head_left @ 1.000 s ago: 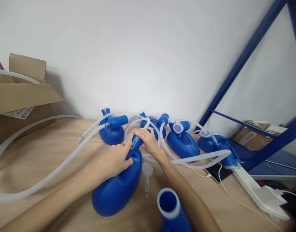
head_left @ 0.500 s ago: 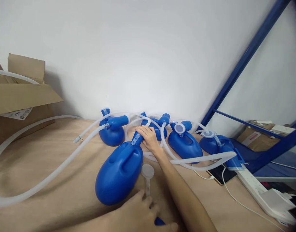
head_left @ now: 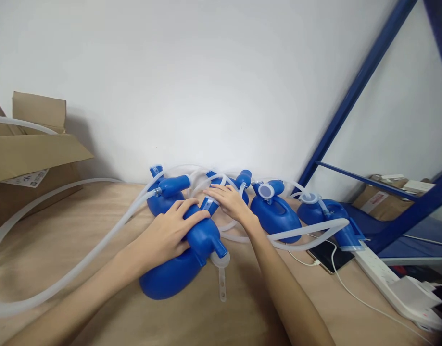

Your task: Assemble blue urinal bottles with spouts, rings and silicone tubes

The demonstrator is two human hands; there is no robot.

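Note:
In the head view a blue plastic bottle [head_left: 166, 279] lies on the tan surface at the centre. My left hand [head_left: 172, 230] is wrapped round a blue angled spout piece [head_left: 202, 238], holding it over the bottle's body. At the bottle's neck [head_left: 209, 205], my right hand [head_left: 230, 202] has its fingers closed across the mouth end. A translucent round cap with a strap [head_left: 221, 262] lies just right of the bottle, partly covered by the spout piece. Whether the spout piece touches the bottle is hard to tell.
More blue bottles [head_left: 274, 218] with translucent hoses [head_left: 310, 233] line the wall. An open cardboard box [head_left: 36, 154] stands left. On the right are a phone [head_left: 331, 257], a power strip [head_left: 381, 278] and a blue metal frame [head_left: 350, 103].
My left hand has moved up from the bottom edge, bringing the blue spout piece over the bottle. My right hand stays at the neck, its fingers shifted slightly.

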